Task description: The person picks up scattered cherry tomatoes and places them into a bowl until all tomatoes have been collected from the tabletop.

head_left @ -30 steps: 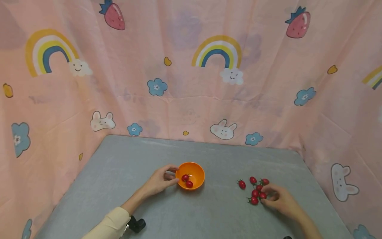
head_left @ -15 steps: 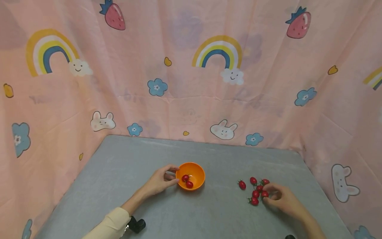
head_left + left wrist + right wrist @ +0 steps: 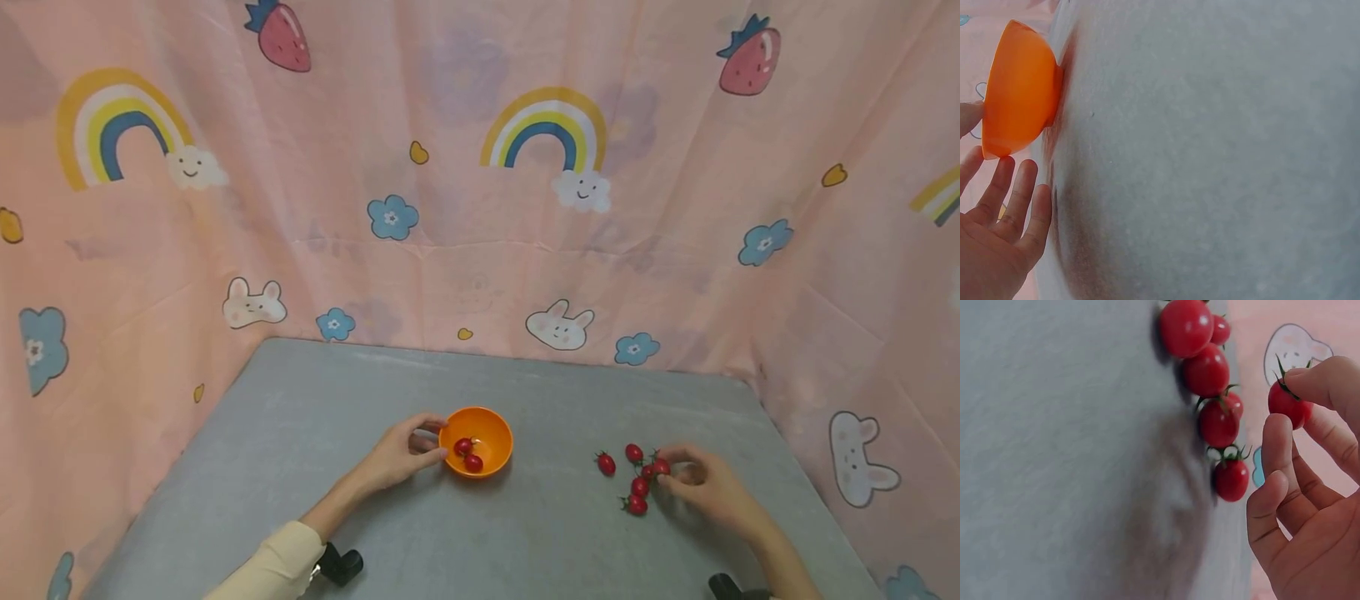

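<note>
An orange bowl stands mid-table with two cherry tomatoes inside. My left hand is at its left side; thumb and fingertips touch the wall and rim, the fingers fairly straight in the left wrist view. My right hand pinches a cherry tomato with a green stem between thumb and fingers. In the right wrist view it is held off the table. Beside this hand, several more cherry tomatoes lie in a loose cluster on the table, one slightly apart to the left.
The grey tabletop reaches back to a pink printed curtain hanging behind and along the sides. A black wrist-camera mount is on the left wrist, and another shows by the right wrist.
My right hand has lifted one cherry tomato from the cluster's near right side and moved it slightly farther back. The left hand and bowl have stayed in place.
</note>
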Motion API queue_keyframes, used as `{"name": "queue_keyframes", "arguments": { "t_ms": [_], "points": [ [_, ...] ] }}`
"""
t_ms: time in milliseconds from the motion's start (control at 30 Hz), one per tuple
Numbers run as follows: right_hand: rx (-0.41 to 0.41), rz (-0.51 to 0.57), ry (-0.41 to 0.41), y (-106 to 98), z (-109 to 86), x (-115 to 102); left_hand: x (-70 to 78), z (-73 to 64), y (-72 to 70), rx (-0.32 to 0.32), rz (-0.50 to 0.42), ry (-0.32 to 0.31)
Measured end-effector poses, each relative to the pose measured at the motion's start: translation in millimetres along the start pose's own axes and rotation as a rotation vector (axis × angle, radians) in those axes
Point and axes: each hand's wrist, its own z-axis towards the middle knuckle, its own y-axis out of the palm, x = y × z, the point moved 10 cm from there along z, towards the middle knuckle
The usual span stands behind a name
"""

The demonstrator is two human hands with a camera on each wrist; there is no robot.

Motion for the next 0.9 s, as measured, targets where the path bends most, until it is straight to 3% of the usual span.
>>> {"name": "queue_keyframes", "arguments": {
  "t_ms": [133, 400, 900],
  "points": [
    [0.031, -0.017, -0.038, -1.1, 5.6, -13.2, 1.2, 0.5, -1.2, 0.004, 0.004, -0.003],
    [0.014, -0.036, 0.0, 5.4, 16.4, -27.2, 0.7, -0.8, -0.7, 0.003, 0.012, -0.006],
    [0.044, 0.011, -0.167, 14.8, 35.2, -62.6, 1.8, -0.5, -0.1, -0.002, 0.006, 0.035]
  ]
}}
